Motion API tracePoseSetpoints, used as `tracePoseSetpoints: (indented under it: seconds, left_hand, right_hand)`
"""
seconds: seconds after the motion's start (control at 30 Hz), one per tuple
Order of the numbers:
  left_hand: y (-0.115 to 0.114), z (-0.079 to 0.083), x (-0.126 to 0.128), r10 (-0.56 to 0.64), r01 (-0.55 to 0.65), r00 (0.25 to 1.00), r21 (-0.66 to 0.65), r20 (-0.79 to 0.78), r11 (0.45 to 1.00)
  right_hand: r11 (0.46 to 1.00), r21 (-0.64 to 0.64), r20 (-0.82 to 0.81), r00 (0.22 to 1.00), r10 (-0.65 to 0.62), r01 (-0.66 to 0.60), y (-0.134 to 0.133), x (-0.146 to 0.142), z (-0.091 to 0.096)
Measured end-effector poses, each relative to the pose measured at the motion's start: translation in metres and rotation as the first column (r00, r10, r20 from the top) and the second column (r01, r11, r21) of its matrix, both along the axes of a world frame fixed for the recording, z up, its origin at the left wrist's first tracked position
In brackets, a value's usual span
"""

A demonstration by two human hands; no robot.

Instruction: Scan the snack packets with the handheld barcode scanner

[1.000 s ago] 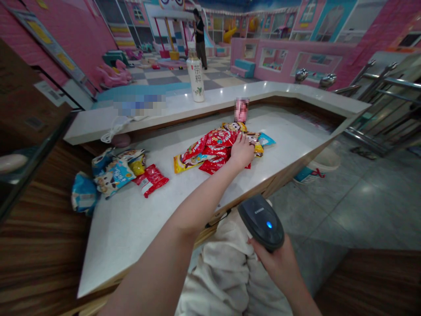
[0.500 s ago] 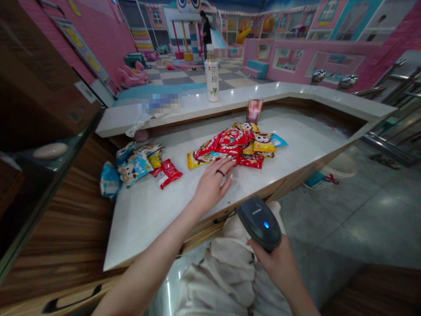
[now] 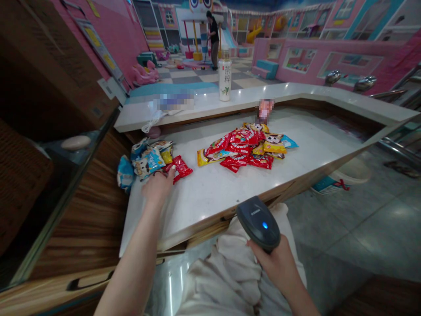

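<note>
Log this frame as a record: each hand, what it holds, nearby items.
left hand: left hand, nothing visibly held, fingertips at a blue cartoon-print plastic snack bag and a red foil snack packet
right hand: right hand grips a black plastic handheld barcode scanner, blue light lit
surface: white stone counter
also: heap of red and yellow snack bags; white bottle on raised ledge

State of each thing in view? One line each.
right hand: grip shut on barcode scanner
barcode scanner: held, blue light on
left hand: open, fingertips at packets
red snack packet: lying on counter
snack pile: heaped on counter
white bottle: upright on raised ledge
</note>
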State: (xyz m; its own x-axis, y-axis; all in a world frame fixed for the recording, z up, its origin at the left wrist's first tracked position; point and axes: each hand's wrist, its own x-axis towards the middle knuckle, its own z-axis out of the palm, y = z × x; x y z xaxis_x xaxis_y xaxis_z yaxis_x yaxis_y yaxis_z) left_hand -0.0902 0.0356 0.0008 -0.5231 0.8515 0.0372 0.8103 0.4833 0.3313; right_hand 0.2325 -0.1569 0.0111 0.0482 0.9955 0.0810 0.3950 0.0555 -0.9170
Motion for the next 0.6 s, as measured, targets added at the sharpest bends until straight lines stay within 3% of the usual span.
tracePoseSetpoints:
  seconds: [0.1,0.27,0.37,0.43,0.5,0.6]
  left_hand:
    - [0.01,-0.001,0.001,0.006,-0.005,0.999,-0.022,0.049,1.0]
    - [0.011,-0.004,-0.003,-0.083,0.081,0.984,0.017,0.156,0.997]
    - [0.003,-0.005,-0.001,-0.076,0.038,0.935,0.116,0.346,0.992]
    - [-0.005,-0.004,0.005,-0.09,-0.038,0.793,0.196,0.603,0.98]
    - [-0.016,-0.003,0.015,-0.175,-0.068,0.546,0.251,0.82,0.966]
    - [-0.031,-0.001,0.032,-0.29,0.001,0.216,0.297,0.932,0.955]
  right_hand:
    - [0.999,0.04,0.021,1.0,0.013,-0.014,-0.001,0.001,0.0]
    - [0.997,0.075,0.041,0.999,0.017,-0.02,-0.002,0.003,0.001]
    - [0.998,0.062,0.026,1.0,-0.001,0.0,-0.002,0.0,0.002]
    - [0.999,0.05,0.021,1.0,-0.003,0.002,-0.002,-0.001,0.003]
    - [0.999,0.034,0.017,1.0,0.004,-0.004,-0.001,-0.002,0.003]
    - [1.0,0.022,0.001,1.0,-0.012,0.012,-0.001,-0.003,0.005]
